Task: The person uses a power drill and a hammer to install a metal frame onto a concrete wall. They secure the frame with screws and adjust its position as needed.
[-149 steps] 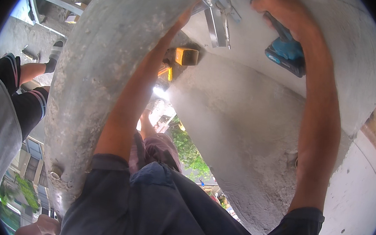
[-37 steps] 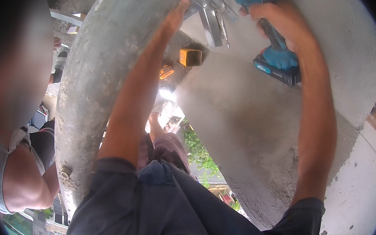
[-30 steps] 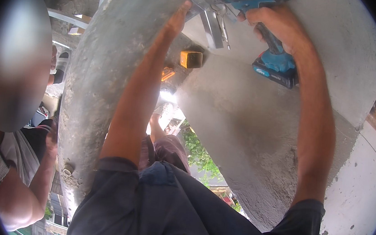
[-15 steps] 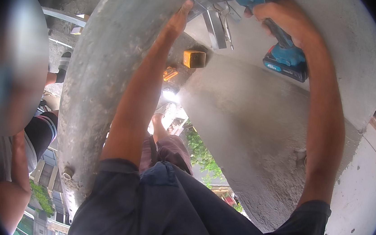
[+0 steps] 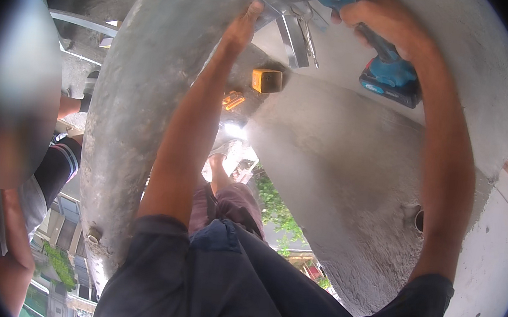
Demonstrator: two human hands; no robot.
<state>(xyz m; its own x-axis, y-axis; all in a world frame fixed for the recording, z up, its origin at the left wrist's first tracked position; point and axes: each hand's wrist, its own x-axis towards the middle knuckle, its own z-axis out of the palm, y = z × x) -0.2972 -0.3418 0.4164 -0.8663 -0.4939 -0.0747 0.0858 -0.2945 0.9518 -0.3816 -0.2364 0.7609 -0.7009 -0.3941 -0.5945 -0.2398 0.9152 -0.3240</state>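
Progress: The silvery metal channel (image 5: pixel 292 43) stands at the top, with the nose of the teal cordless drill (image 5: pixel 393 75) up beside it. You seem to be mid-job; the contact point isn't clear, so you can't tell whether any hole or fixing is finished.
Far left: A co-worker's sock-clad foot (image 5: pixel 87 96) shows beyond the curved concrete (image 5: pixel 129 116), which fills the space left of your forearm.
Left hand: Your hand (image 5: pixel 240 32) is raised against the metalwork, thumb in sight; the other fingers are hidden, so whether they are gripping cannot be told.
Lower middle: An orange item (image 5: pixel 233 100) and a yellow container (image 5: pixel 266 81) lie past your left forearm.
Upper middle: A slim, shiny wrench-like tool (image 5: pixel 309 41) sits just beside the channel.
Right hand: Your other hand (image 5: pixel 392 25) is wrapped around the drill's handle, the battery below and the nose pointing left.
Far right: Grey concrete wall (image 5: pixel 488 77) beyond your right forearm.
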